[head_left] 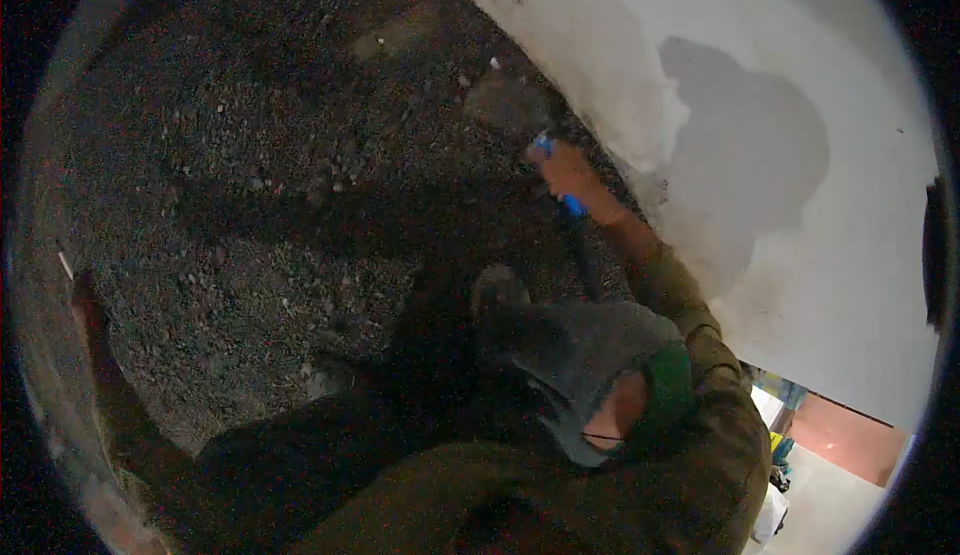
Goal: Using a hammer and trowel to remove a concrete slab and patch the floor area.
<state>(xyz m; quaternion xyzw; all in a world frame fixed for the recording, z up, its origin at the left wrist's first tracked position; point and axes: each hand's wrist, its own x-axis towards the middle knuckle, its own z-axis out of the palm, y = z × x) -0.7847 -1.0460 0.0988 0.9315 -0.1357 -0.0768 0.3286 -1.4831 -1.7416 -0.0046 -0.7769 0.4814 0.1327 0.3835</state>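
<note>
My right hand (pixel 575 175) is closed around a blue object whose bright blue ends (pixel 573 205) stick out on both sides of the fingers. Its kind is hard to make out. This hand is low over the dark gravel ground (pixel 270 135), close to the foot of the white wall (pixel 850 75). Out at the far left, my left hand (pixel 84 293) pinches a thin white stick (pixel 66 265) that points up and away. The image there is dim and small, so the single fingers do not show clearly.
My shoes (pixel 497 287) stand on the gravel below my right hand. Grey cloth (pixel 610 330) with a green edge (pixel 668 380) lies over my knee area. A head-shaped shadow falls on the wall. A pinkish panel (pixel 840 440) and several mixed items sit at the lower right.
</note>
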